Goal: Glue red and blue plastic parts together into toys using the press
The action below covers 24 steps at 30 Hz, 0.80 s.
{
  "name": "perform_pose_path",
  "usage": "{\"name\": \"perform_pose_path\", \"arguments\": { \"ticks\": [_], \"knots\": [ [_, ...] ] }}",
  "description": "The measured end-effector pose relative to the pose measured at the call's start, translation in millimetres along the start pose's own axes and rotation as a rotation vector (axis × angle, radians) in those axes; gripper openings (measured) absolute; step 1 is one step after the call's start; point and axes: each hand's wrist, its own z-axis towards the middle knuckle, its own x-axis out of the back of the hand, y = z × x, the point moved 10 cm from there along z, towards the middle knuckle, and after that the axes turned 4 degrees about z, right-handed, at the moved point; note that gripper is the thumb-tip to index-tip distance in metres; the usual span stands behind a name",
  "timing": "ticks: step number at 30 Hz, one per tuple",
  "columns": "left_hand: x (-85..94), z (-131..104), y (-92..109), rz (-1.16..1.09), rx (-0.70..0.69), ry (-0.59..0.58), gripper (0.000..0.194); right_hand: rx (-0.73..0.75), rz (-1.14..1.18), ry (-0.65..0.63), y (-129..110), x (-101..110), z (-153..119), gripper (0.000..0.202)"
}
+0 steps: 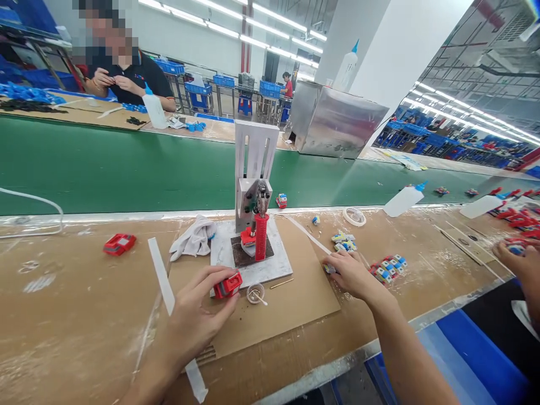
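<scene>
Fingers of my left hand grip a red toy car shell, held by the near-left corner of the press base plate, back from the tabletop's near edge. Fingers of my right hand bend down over a small part right of that plate. It's mostly hidden, so I can't tell if they're closed on it or just touching.

Hand press stands upright between my hands, toward the far edge; red handle vertical, red piece beside it. Small cup with a stick in it sits near the plate's front edge. Second red shell lies well left, nearer the far edge; white cloth just left of the plate. I see small parts in a row right of my right hand. Co-worker's hand at far right.
</scene>
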Motion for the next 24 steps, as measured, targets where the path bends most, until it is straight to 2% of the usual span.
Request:
{"name": "perform_pose_path", "arguments": {
  "ticks": [2,4,7,9,12,16,20,24],
  "knots": [
    [-1.2,0.4,2.3,-0.032,-0.010,-0.005,0.019,0.029,0.070,0.076,-2.3,8.0,-0.4,0.028],
    [-0.9,-0.2,1.7,-0.066,0.009,-0.002,0.020,0.072,0.274,0.250,-7.1,27.1,-6.8,0.024],
    [1.9,-3.0,3.6,-0.120,0.011,0.036,0.026,0.156,0.803,0.575,-23.3,51.7,-29.7,0.025],
    [3.4,-5.2,7.5,-0.167,-0.021,0.069,0.031,0.260,1.171,0.688,-50.0,51.2,-43.3,0.024],
    [2.6,-8.2,11.0,-0.237,-0.054,0.088,0.034,0.421,1.563,0.675,-106.5,39.6,-50.4,0.021],
    [2.3,-12.4,11.0,-0.287,-0.058,0.090,0.040,0.510,1.773,0.549,-159.5,28.7,-43.8,0.021],
    [-1.7,-17.9,6.4,-0.332,-0.034,0.069,0.041,0.550,1.758,0.419,-179.8,26.3,-38.5,0.021],
    [-7.0,-23.1,-3.3,-0.400,0.036,0.081,0.035,0.539,1.730,0.415,-184.9,27.6,-39.3,0.021]
  ]
}}
